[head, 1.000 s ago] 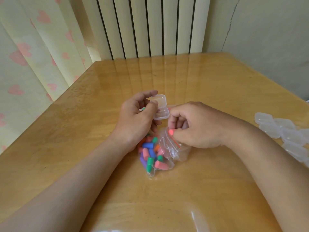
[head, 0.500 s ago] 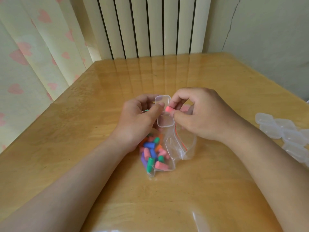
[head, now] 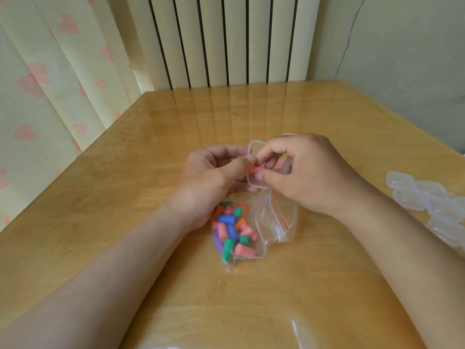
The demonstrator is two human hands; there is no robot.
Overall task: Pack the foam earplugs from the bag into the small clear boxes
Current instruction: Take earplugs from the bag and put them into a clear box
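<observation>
Loading pink earplug [head: 256, 169] into small clear box [head: 255, 149] | right hand [head: 302, 172] fingers pinch plug, long axis crosswise at box mouth | left hand [head: 214, 172] grips box, seemingly by its side | bag [head: 274, 222] on table, just below.

A glossy wooden table [head: 151, 172] bears a clear plastic bag [head: 276, 222], matt foam earplugs [head: 226, 219] and translucent plastic boxes [head: 412, 195].
</observation>
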